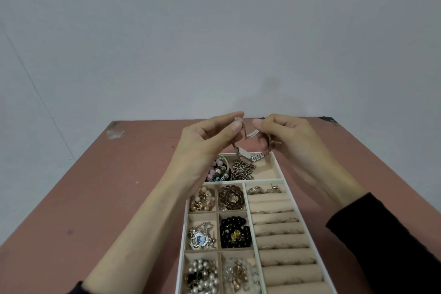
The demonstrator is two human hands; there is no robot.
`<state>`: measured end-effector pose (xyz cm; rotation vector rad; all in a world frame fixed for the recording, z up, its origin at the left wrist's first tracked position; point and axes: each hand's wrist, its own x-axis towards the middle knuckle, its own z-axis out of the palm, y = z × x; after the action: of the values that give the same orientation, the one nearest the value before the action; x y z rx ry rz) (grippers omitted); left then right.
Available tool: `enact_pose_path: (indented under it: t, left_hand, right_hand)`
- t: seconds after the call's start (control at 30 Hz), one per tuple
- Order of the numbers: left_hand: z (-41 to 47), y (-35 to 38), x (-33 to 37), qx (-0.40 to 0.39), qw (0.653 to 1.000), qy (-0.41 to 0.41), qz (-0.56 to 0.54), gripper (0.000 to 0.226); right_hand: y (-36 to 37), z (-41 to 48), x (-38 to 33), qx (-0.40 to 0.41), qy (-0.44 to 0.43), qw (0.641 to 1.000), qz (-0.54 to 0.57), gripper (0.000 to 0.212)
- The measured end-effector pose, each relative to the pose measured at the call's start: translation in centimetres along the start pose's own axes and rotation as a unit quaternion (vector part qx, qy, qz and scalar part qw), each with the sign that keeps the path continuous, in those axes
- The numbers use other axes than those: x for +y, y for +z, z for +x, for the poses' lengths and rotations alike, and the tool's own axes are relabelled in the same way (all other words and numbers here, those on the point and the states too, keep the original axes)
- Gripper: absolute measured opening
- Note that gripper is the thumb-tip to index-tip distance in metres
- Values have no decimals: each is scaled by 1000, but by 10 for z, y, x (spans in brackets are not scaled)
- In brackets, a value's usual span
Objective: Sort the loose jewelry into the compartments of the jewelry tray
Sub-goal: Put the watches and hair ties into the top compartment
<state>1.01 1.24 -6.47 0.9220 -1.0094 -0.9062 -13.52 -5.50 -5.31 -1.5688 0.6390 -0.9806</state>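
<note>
Bracelet (248, 150) hangs above tray (250, 212) far end, left hand (205, 136) and right hand (281, 136) each pinching one end; risk: loose loop snags chain pile (242, 169) below, or slips, landing outside tray on table (119, 186)

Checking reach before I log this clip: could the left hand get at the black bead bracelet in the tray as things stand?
Probably not right away: the left hand and right hand both pinch a silver bracelet. The black bead bracelet lies uncovered below.

Both hands, left hand (205, 136) and right hand (288, 136), pinch a silver bracelet (248, 150) above the jewelry tray (281, 174).
</note>
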Motion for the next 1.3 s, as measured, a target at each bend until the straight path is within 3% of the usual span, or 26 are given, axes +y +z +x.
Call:
enact_pose_path:
  t: [0.17, 0.3, 0.5, 0.7, 0.77, 0.87, 0.97, 1.13, 1.3]
  left_hand:
    - [-5, 3, 1, -35, 989, 36, 138, 27]
    - [-8, 6, 2, -66, 982, 44, 170, 30]
    - [-4, 1, 0, -42, 977, 61, 201, 25]
    - [-2, -2, 1, 13, 981, 67, 179, 18]
    - [-1, -6, 1, 18, 985, 55, 163, 22]
    - [-2, -6, 4, -15, 994, 13, 109, 25]
    - [-1, -4, 3, -37, 992, -17, 118, 33]
    - [-3, -3, 1, -33, 982, -41, 180, 19]
    - [-3, -4, -1, -49, 976, -73, 197, 22]
  right_hand:
    - [5, -1, 2, -52, 49, 992, 104, 20]
    - [5, 0, 2, -47, 72, 986, 146, 16]
    - [6, -2, 1, -71, 40, 993, 89, 15]
    - [2, -2, 1, -37, 14, 999, 29, 12]
    - [1, 0, 1, -13, 20, 998, 55, 15]
    - [-3, 4, -3, 36, 45, 979, 196, 28]
    - [-6, 4, -7, 34, 60, 963, 261, 32]
    - [-6, 1, -9, -5, 32, 966, 255, 15]
    - [-8, 0, -3, -64, 11, 974, 215, 10]
